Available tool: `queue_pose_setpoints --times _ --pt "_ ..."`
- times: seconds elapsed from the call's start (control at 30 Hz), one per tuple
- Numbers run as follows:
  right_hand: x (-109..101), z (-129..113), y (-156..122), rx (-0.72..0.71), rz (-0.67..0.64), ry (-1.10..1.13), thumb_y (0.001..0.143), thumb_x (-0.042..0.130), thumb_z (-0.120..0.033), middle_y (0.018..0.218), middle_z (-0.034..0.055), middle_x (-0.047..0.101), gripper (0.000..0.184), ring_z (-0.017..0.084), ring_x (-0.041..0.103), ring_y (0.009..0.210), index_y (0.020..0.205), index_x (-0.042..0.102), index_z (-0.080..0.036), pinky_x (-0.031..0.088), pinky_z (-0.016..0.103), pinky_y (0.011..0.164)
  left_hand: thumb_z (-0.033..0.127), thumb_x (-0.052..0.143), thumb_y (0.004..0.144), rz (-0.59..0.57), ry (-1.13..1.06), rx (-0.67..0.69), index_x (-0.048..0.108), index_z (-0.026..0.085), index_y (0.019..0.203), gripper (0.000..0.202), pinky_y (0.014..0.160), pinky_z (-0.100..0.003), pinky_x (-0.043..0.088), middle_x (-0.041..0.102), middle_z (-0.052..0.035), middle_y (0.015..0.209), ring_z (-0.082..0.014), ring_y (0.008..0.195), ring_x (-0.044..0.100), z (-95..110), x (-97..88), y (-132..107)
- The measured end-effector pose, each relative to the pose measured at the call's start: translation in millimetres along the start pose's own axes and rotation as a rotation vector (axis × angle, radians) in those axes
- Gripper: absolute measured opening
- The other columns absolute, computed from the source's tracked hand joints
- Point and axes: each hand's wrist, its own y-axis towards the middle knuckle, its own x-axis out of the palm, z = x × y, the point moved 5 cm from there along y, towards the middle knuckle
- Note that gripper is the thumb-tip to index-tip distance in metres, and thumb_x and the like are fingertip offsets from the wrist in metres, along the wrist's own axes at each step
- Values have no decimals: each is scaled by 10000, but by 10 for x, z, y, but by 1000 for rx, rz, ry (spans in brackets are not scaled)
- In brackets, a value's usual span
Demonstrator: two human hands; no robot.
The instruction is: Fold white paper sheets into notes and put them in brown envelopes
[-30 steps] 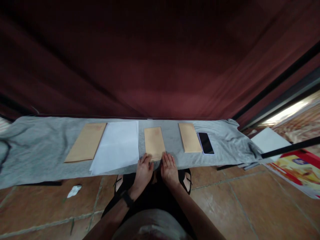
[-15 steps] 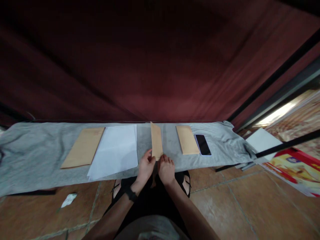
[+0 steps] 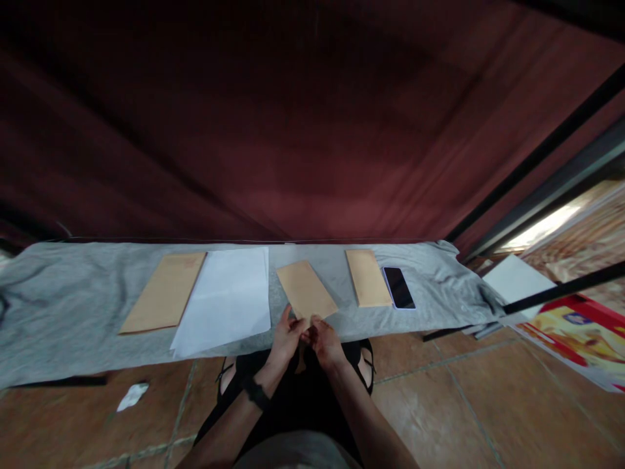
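A brown paper envelope [image 3: 306, 288] is tilted over the front middle of the grey cloth, its far end pointing up and left. My left hand [image 3: 287, 335] pinches its near left corner between thumb and fingers. Close beside it, my right hand [image 3: 323, 340] grips the near edge, the fingertips of both hands almost meeting. Left of the hands lie white paper sheets [image 3: 224, 296], partly beside a larger stack of brown envelopes [image 3: 166, 292]. To the right rests a small stack of brown envelopes [image 3: 368, 279].
A phone [image 3: 399, 288] lies right of the small stack. Grey cloth [image 3: 439, 286] covers the narrow table, with a dark red curtain [image 3: 312, 163] behind it. A red and yellow box [image 3: 581, 332] and black metal bars stand at the right. White scrap [image 3: 131, 396] lies on the tiled floor.
The envelope has turned from nearly upright and edge-on to a flatter, slanted pose showing its broad face. My hands have moved slightly lower and closer together.
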Motion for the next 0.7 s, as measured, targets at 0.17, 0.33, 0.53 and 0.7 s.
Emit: queue_pose_setpoints --times 0.17,0.33,0.53,0.7 --pt "-6 -5 -35 55 -26 -25 683 782 -521 745 39 710 397 195 708 697 820 599 -196 579 331 700 318 684 720 -62 -35 -122 537 123 1332 659 539 -254 498 704 10 701 -165 594 667 7 -1 94" --pt "-122 -82 -67 38 -140 -274 762 699 -563 888 132 754 414 238 718 772 855 677 -161 576 403 741 254 645 739 -28 135 -130 607 118 1255 535 508 -234 465 647 45 603 -133 509 601 7 -132 283" --pt "-273 -434 -210 -541 -45 -894 952 511 -371 1182 112 712 316 265 629 1144 1142 704 -209 466 465 1046 209 611 810 -22 224 -149 582 145 1308 503 487 -234 451 625 60 596 -124 456 579 -18 -232 305" --pt "-215 -464 -300 -959 -173 -1542 1017 428 -240 1480 104 534 452 233 476 1380 1462 492 -197 333 475 1188 225 560 900 -17 647 10 563 165 1338 443 634 -281 517 687 3 721 -172 642 669 80 -264 219"
